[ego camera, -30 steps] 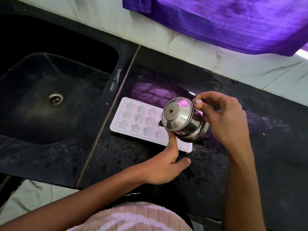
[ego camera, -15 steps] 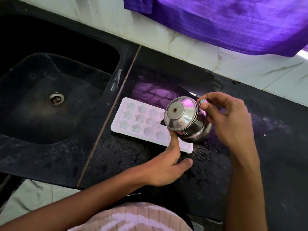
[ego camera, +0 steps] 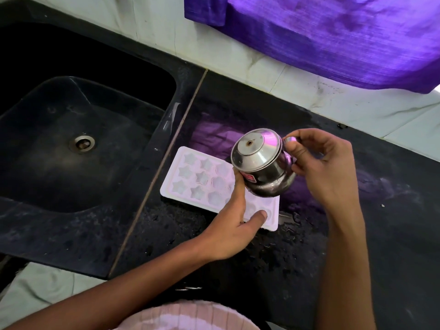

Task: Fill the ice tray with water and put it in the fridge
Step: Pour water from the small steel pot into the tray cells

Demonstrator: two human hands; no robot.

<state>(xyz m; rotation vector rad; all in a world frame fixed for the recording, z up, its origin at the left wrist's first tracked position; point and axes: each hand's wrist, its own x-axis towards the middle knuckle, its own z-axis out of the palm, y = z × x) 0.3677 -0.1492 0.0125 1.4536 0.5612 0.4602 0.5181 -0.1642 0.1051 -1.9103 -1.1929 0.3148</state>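
A white ice tray (ego camera: 190,177) with star-shaped cells lies flat on the black counter (ego camera: 381,234), just right of the sink. Above its right half a lidded steel jug (ego camera: 259,167) hangs tilted to the left, with a red label near its base. My right hand (ego camera: 319,167) grips the jug by its handle. My left hand (ego camera: 231,225) rests over the tray's near right part, its index finger up against the jug's body and its thumb on the tray. No water stream is visible.
A deep black sink (ego camera: 71,144) with a steel drain (ego camera: 82,142) fills the left. Purple cloth (ego camera: 333,36) hangs over the white tiled wall behind. Water drops lie on the counter near the tray's right end. The counter's front edge runs just below my arms.
The jug has shifted slightly right and a little less tilted. My left thumb has moved from the counter onto the tray's near right corner.
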